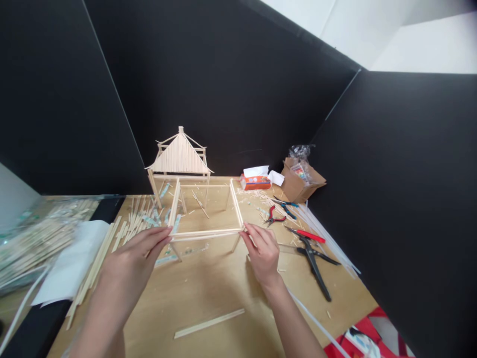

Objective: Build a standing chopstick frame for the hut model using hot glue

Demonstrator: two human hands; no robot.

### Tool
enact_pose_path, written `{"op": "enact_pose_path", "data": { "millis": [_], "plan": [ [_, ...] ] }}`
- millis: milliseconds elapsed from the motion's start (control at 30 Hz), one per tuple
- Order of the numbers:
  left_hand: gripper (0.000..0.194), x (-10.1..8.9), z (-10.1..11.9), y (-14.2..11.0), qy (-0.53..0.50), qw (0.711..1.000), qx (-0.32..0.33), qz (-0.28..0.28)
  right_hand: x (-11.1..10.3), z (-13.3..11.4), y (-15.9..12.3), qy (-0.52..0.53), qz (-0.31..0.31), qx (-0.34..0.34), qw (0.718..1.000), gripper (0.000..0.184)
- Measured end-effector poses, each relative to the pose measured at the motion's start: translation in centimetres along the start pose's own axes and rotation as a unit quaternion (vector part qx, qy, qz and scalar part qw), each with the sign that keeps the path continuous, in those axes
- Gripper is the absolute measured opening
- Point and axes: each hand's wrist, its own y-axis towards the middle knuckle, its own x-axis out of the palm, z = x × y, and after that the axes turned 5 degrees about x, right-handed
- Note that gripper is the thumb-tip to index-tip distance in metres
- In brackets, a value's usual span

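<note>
A rectangular frame of thin wooden sticks (206, 231) stands on its legs at the middle of the table. My left hand (139, 248) pinches its near left corner between thumb and fingers. At the near right corner, my right hand (264, 252) closes on the same front bar in a like pinch. The fingertips partly hide both corners. Behind the frame is a small stick-built house model with a peaked, slatted roof (179, 155). A loose flat stick (209, 323) lies on the table nearer to me.
Red-handled pliers (275, 217), a red pen-like tool (311, 235) and a black cutter (313, 263) lie at right. Farther back are a tissue pack (256, 182) and a cardboard box (298, 186). Loose sticks and bagged sticks (48, 243) cover the left. Dark panels (223, 89) enclose the table (208, 283).
</note>
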Motion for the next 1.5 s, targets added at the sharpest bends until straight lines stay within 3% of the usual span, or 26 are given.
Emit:
{"op": "enact_pose_path", "data": {
  "millis": [233, 367, 567, 767, 933, 1033, 1133, 1200, 1333, 1500],
  "plan": [
    [0.047, 0.2, -0.2, -0.1, 0.013, 1.0, 0.014, -0.011, -1.0, -0.1, 0.5, -0.048, -0.03, -0.047, 0.997, 0.03],
    [0.048, 0.3, -0.2, -0.1, 0.013, 0.999, 0.031, 0.001, -1.3, -0.1, 0.7, -0.078, -0.039, -0.043, 0.995, 0.026],
    [0.046, 0.3, -0.1, -0.2, 0.03, 0.998, 0.052, 0.006, -1.1, -0.3, 1.3, -0.033, -0.023, -0.005, 0.999, 0.016],
    [0.04, 0.7, -0.3, -0.5, 0.021, 0.999, 0.048, 0.015, -1.0, -0.5, 1.3, -0.036, -0.017, -0.019, 0.999, 0.019],
    [0.034, 0.8, 1.9, -0.2, 0.075, 0.996, 0.008, 0.041, -0.9, -0.6, 1.2, -0.033, -0.007, -0.025, 0.999, 0.019],
    [0.035, 1.5, 4.2, 0.7, 0.084, 0.994, 0.048, 0.049, -0.9, -0.5, 1.2, -0.031, -0.008, -0.025, 0.999, 0.019],
    [0.024, 3.2, 6.1, 1.8, 0.032, 0.988, 0.151, 0.017, -0.9, -0.4, 1.3, -0.03, -0.011, -0.023, 0.999, 0.019],
    [0.02, 4.5, 6.8, 2.4, 0.013, 0.983, 0.179, -0.026, -0.9, -0.4, 1.3, -0.031, -0.014, -0.025, 0.999, 0.02],
    [0.02, 6.0, 7.1, 2.8, 0.008, 0.982, 0.149, -0.116, -1.0, -0.5, 1.3, -0.037, -0.026, -0.029, 0.999, 0.022],
    [0.019, 5.8, 6.9, 3.2, 0.0, 0.983, 0.122, -0.141, -1.1, -0.6, 1.3, -0.041, -0.035, -0.021, 0.998, 0.024]
  ]
}}
